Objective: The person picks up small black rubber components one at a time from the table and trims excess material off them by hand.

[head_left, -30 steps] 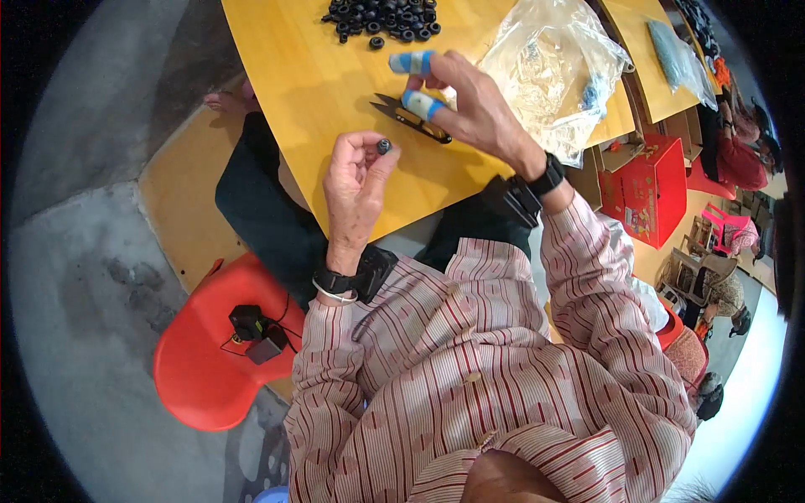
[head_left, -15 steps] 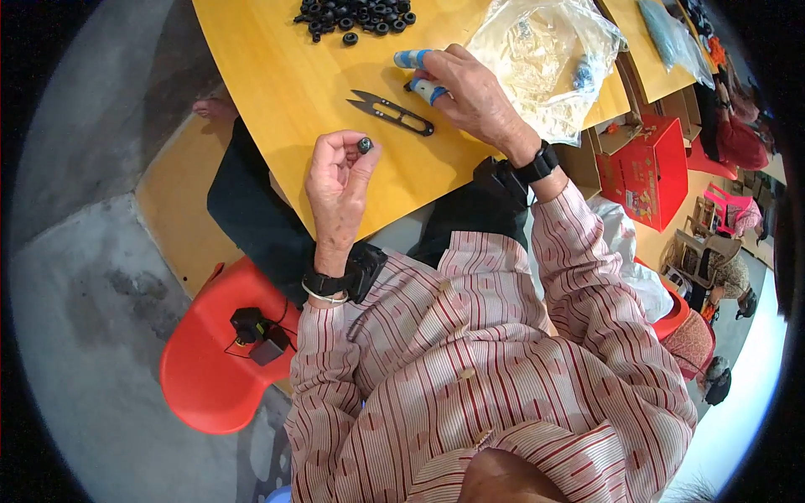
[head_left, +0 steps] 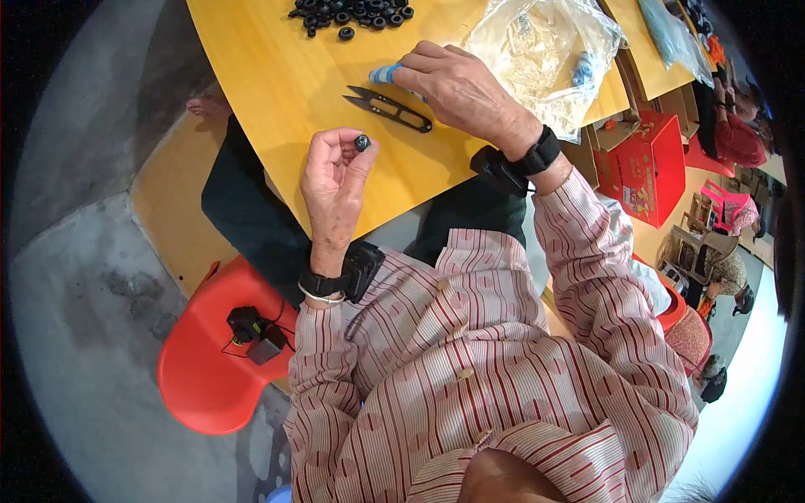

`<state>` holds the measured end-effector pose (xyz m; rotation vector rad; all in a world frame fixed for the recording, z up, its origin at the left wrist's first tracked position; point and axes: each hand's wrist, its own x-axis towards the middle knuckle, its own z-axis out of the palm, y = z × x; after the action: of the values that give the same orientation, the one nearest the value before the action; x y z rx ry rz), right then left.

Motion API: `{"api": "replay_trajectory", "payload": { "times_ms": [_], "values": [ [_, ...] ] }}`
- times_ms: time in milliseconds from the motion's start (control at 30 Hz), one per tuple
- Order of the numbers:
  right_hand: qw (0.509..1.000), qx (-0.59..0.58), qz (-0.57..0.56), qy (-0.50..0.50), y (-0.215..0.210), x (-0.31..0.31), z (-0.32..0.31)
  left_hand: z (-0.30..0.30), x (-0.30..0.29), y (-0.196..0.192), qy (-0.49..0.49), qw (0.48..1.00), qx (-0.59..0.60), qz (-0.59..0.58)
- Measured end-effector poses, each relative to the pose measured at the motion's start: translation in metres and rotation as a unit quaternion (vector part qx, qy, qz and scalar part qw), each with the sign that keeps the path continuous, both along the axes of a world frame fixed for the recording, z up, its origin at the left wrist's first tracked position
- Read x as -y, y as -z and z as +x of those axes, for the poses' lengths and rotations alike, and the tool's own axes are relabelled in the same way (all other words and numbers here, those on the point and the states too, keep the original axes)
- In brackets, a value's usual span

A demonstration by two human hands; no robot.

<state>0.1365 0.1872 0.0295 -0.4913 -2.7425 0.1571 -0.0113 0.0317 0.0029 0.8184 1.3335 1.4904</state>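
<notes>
At the far left, below the tabletop (head_left: 289, 101), a red chair (head_left: 205, 377) carries a pair of black devices (head_left: 257, 334) with a thin cord.

The left hand (head_left: 335, 180) is over the left edge of the tabletop, near its closest corner, palm turned inward and fingers curled. Its thumb and forefinger are brought together in a narrow pinch on a small dark piece (head_left: 361, 143), rounded, with a paler glint at its end; this piece is held up above the wood, in from the left edge. A black strap (head_left: 324, 285) and a pale bracelet circle this wrist.

Farther up, toward the tabletop's left edge, lies a pile of small black rings (head_left: 360, 12), cut off by the upper border of the view, with one loose ring (head_left: 345, 34) just beside it.

Between the two hands, black snips (head_left: 402, 116) lie flat, points toward the left edge. The right hand (head_left: 465, 96) hovers beside their handle end, back upward, fingers bent; blue-and-white tape (head_left: 384, 75) wraps a fingertip. Whether it grips anything cannot be told, since the knuckles hide the fingertips.

To its right, a clear plastic bag (head_left: 537, 63) spreads to the tabletop's near edge, and beyond that edge stands a red box (head_left: 654, 172).
</notes>
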Motion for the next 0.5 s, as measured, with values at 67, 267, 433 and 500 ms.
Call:
{"api": "replay_trajectory", "payload": {
  "times_ms": [67,267,433,500],
  "values": [
    [0.999,0.034,0.013,-0.009,0.0,0.0,-0.002,0.0,0.0,0.0,0.001,1.0,-0.005,-0.001],
    [1.0,-0.008,-0.006,-0.003,-0.001,0.002,-0.001,0.002,-0.002,-0.004,-0.015,1.0,0.008,0.01],
    [0.894,-0.177,-0.402,0.088,-0.019,0.029,0.002,0.001,-0.002,-0.005,-0.02,0.999,0.034,0.011],
    [0.78,-0.242,-0.573,0.068,-0.018,0.045,-0.001,0.001,-0.003,-0.008,-0.02,0.999,0.048,0.009]
  ]
}}
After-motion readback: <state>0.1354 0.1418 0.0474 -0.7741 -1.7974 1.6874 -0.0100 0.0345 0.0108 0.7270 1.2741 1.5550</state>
